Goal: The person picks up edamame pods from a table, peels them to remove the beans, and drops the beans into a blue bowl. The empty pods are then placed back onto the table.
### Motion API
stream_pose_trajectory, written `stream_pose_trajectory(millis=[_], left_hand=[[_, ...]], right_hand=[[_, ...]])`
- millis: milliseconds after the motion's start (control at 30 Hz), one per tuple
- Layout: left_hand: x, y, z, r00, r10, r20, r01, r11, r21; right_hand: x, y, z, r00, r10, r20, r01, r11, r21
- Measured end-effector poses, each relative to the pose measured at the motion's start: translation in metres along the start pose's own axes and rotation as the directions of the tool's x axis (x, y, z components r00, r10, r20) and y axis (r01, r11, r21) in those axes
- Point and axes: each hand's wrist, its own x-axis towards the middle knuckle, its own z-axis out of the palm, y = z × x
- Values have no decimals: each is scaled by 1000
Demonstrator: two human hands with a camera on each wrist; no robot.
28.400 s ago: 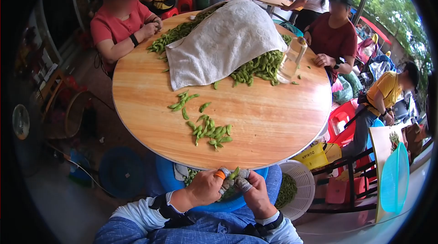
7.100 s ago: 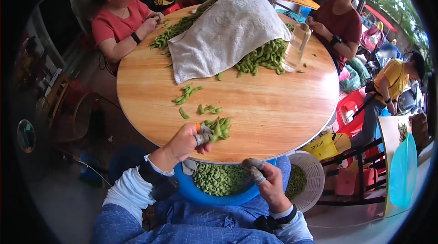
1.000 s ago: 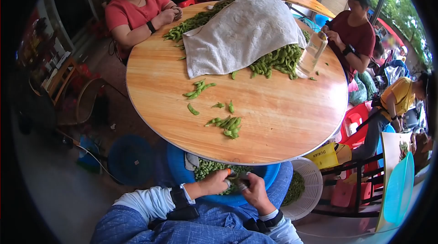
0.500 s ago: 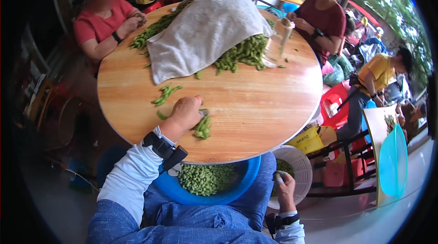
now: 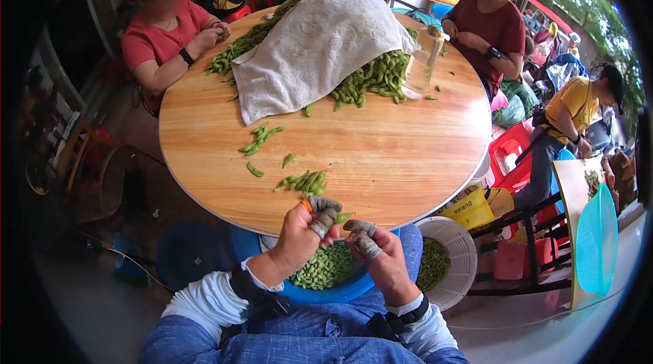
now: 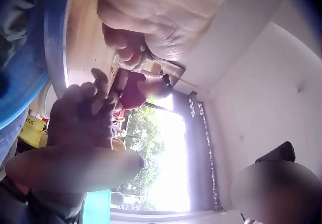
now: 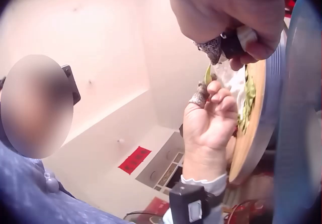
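Note:
My left hand (image 5: 299, 238), its thumb and forefinger in grey wraps with an orange band, pinches a green soybean pod (image 5: 345, 217) above the table's near edge. Opposite it, my right hand (image 5: 384, 262) has its wrapped thumb and forefinger extended close to the pod's tip. In the right wrist view the pod (image 7: 208, 74) sticks up from the left hand (image 7: 209, 123), just below the right hand's fingers. Shelled green beans (image 5: 323, 269) lie in a blue basin (image 5: 354, 288) under the hands. A small pile of pods (image 5: 304, 182) lies on the table nearby.
On the round wooden table (image 5: 408, 153), a grey towel (image 5: 320, 44) covers a heap of pods (image 5: 374, 78), beside a clear plastic container (image 5: 423, 64). A white basket (image 5: 462, 265) with green pods or husks stands right of the basin. Two people sit across the table.
The left hand has come back from the pods on the table with one pod. The right hand has moved from over the white basket to meet it above the basin.

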Motion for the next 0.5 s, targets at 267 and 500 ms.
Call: stream_pose_trajectory(millis=[267, 500], left_hand=[[-23, -23, 6, 986, 165, 2, -163, 968, 193], [-26, -17, 5, 999, 24, 37, -27, 997, 79]], right_hand=[[-2, 2, 6, 997, 7, 77, -16, 993, 116], [-4, 4, 2, 997, 32, 63, -38, 995, 92]])
